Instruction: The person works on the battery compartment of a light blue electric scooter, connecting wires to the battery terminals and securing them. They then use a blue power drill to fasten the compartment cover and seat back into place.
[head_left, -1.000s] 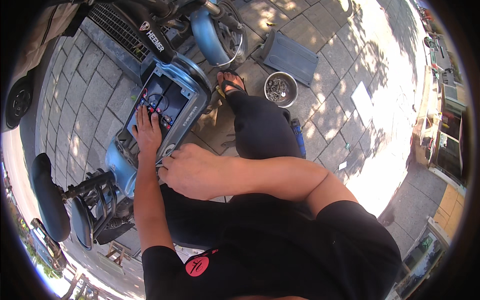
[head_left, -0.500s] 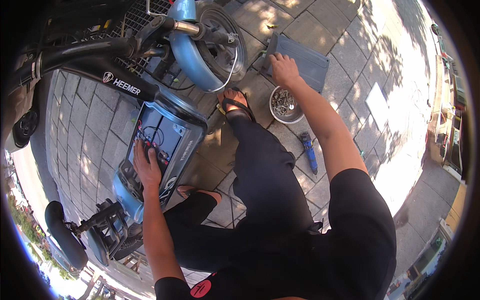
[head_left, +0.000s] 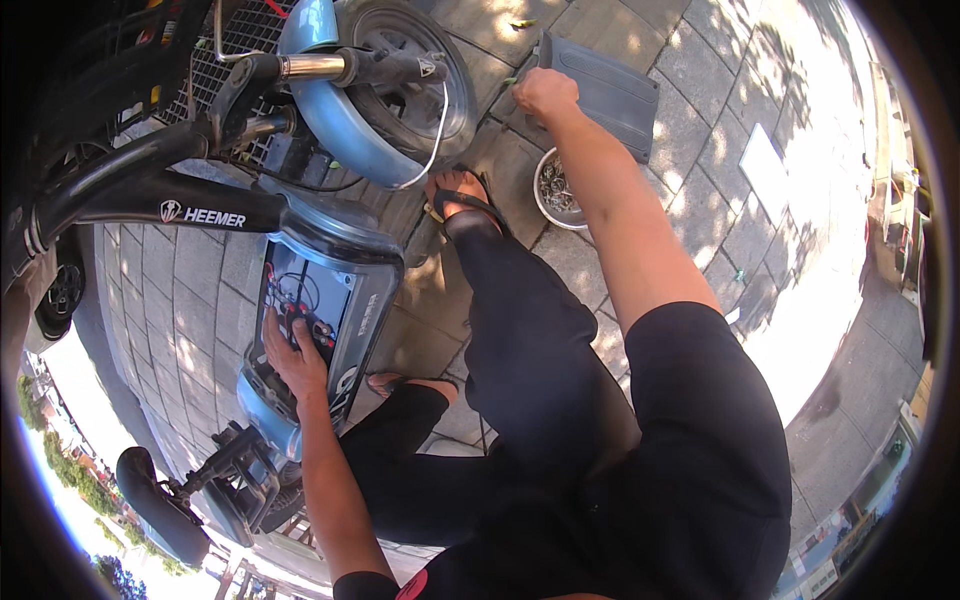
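Note:
My right hand (head_left: 547,95) is closed at the left edge of a dark grey plastic cover panel (head_left: 612,88) lying on the paving. Its fingertips are turned away from view. My left hand (head_left: 297,362) lies with fingers stretched out over the opened floor compartment (head_left: 335,300) of a light blue and black electric scooter (head_left: 365,140). Red and black wires (head_left: 303,300) and terminals show in the compartment beside those fingers; what lies under the palm is hidden. Below my right wrist stands a white bowl (head_left: 545,209) of screws, partly covered by the forearm.
The scooter's front wheel (head_left: 415,90) and blue mudguard stand at the upper left, its saddle (head_left: 150,505) at the lower left. A flat white sheet (head_left: 765,172) lies on the paving to the right. My sandalled foot (head_left: 462,195) is between wheel and bowl.
My right hand has moved slightly left and its fingers have closed at the panel's edge. The blue tool near the bowl is now hidden behind my right arm. My left hand stays over the compartment.

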